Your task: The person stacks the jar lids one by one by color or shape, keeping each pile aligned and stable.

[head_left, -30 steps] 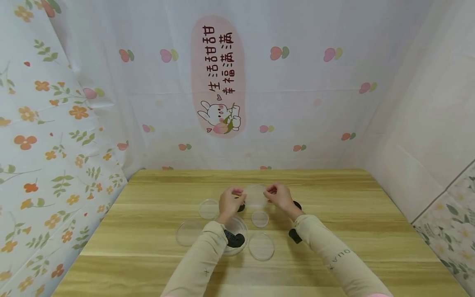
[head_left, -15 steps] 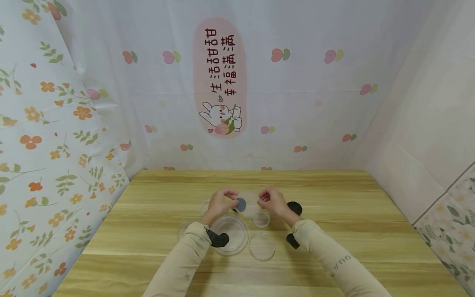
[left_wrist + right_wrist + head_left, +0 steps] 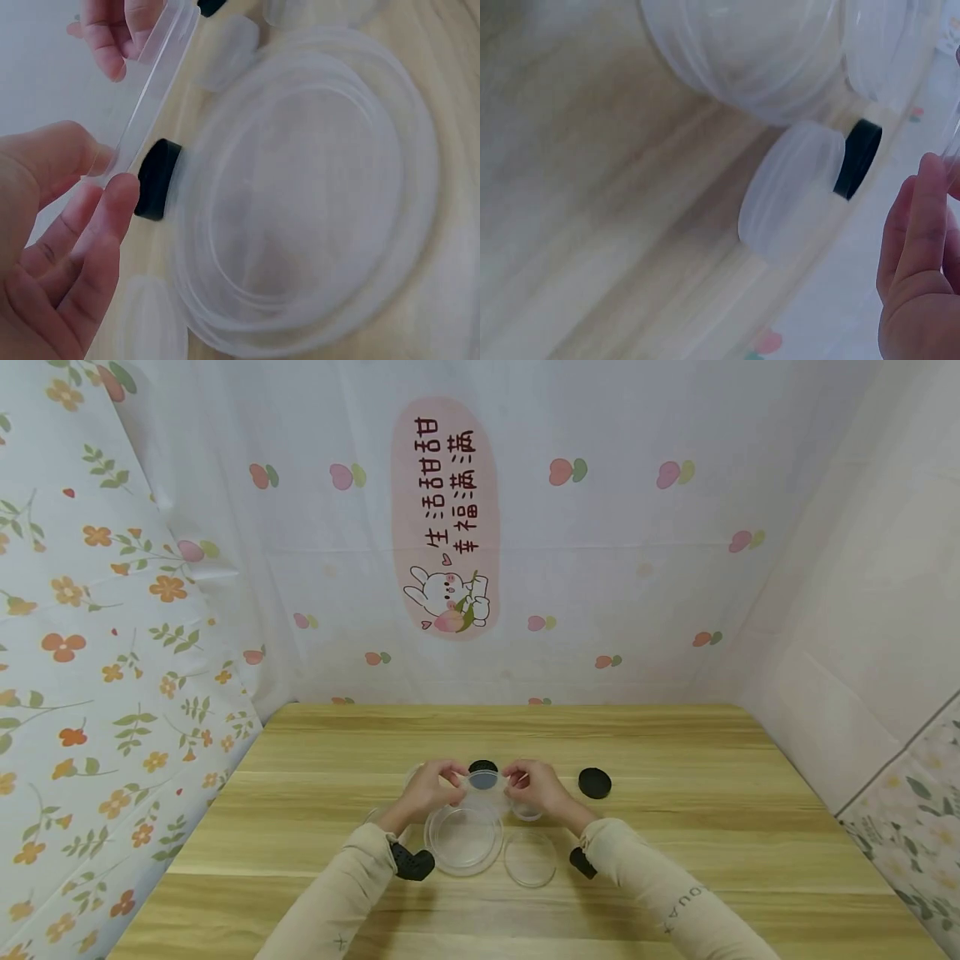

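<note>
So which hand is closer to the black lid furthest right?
Right. The right hand is left of the black lid, apart from it; the left hand is farther left, beyond the clear lid both hands hold.

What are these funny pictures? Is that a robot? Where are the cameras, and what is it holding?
No robot here! These are a person's own two hands. The wide picture comes from a camera on the person's head, looking forward and down. The other two come from little cameras, one on each wrist, so things look close and tilted. On the wooden table lie clear round pieces, some bigger than others, and two round black pieces. The left hand and right hand hold a see-through disc between them, one at each side.
</note>
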`<state>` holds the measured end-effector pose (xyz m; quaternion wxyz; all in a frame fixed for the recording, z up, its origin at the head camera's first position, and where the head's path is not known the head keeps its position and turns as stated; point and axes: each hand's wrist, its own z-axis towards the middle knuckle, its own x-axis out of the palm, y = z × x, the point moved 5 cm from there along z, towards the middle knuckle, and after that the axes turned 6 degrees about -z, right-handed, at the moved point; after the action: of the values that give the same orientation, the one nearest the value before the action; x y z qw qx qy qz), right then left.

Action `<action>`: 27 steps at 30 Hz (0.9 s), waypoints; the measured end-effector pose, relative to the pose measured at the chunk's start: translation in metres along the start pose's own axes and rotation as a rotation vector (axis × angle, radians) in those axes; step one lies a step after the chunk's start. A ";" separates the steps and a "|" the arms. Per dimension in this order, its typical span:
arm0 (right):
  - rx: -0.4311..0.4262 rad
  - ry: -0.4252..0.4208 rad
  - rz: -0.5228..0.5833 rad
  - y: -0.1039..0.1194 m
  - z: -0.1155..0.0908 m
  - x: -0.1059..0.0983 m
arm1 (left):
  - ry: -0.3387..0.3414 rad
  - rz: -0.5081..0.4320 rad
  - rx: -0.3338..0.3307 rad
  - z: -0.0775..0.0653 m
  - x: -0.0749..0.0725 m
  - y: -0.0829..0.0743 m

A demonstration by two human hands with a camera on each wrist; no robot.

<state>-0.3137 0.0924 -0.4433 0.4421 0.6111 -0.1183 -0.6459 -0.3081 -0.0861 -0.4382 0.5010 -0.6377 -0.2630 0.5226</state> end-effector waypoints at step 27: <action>-0.013 0.127 0.064 0.014 -0.003 0.036 | 0.034 0.018 0.007 -0.025 -0.009 0.019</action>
<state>-0.3006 0.0596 -0.4591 0.4733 0.6439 -0.1052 -0.5919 -0.2913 -0.1095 -0.4537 0.5028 -0.6471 -0.2470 0.5172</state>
